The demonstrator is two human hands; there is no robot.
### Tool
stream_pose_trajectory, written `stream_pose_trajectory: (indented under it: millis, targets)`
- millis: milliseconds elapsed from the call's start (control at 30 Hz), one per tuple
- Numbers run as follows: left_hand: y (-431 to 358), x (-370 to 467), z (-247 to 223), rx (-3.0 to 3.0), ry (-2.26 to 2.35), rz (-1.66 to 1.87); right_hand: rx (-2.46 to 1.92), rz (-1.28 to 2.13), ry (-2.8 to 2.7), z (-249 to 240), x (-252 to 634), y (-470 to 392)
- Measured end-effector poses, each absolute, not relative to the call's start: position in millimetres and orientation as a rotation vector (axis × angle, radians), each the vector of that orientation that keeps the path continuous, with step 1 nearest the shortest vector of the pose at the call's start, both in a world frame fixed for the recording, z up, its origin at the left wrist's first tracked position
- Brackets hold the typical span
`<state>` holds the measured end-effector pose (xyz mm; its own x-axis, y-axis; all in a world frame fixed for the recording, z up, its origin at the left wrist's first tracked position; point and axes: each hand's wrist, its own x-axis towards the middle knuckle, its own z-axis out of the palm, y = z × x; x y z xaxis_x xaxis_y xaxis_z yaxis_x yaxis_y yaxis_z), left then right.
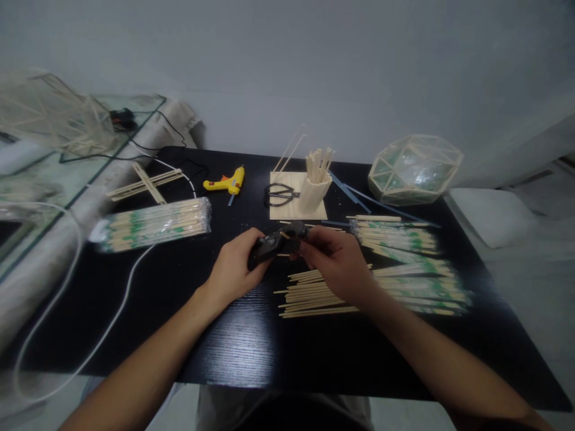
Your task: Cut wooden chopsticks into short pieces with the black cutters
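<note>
My left hand [238,260] is wrapped round a black plier-like hand tool [269,244], held above the middle of the table. The fingers of my right hand [339,257] are pinched together at the tool's rounded right end; what lies between them is too dark and small to make out. Loose bamboo sticks [309,293] lie beneath my right hand and fan out toward the left. Behind the tool stands a wooden base [283,209] with a holder [313,194] full of upright sticks [318,161]. Black-handled scissors [281,195] rest on that base.
On the left lie a yellow glue gun [227,180], a wrapped stick bundle [155,224], crossed sticks [146,182] and a looping white cable [130,287]. More plastic-wrapped sticks [399,233] lie at right, before a faceted stick frame [415,169]. Another frame [54,114] sits on a glass-topped surface.
</note>
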<state>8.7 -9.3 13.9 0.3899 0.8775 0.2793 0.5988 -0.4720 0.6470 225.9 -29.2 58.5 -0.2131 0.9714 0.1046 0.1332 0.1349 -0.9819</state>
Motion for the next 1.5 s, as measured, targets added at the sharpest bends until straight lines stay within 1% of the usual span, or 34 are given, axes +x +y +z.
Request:
stream_pose_trajectory:
  millis: [167, 267, 500, 667, 933, 1500]
  targets:
    - [-9, 8, 11, 2.211, 1.251, 0.832, -1.068, 1.150, -1.592, 57, 227, -29]
    - [-9, 8, 9, 2.216, 1.230, 0.845, -1.028, 1.190, -1.598, 56, 228, -28]
    - [-8, 5, 9, 2.219, 1.177, 0.838, -0.891, 1.547, -1.452, 54, 231, -25]
    - [-7, 5, 9, 2.219, 1.114, 0.842, -0.887, 1.680, -1.409, 52, 234, -24]
    - [-7, 3, 9, 2.238, 1.091, 0.850, -0.866, 1.744, -1.421, 52, 236, -24]
    - [-5, 3, 7, 2.204, 1.085, 0.831, -0.902, 1.706, -1.465, 55, 234, -25]
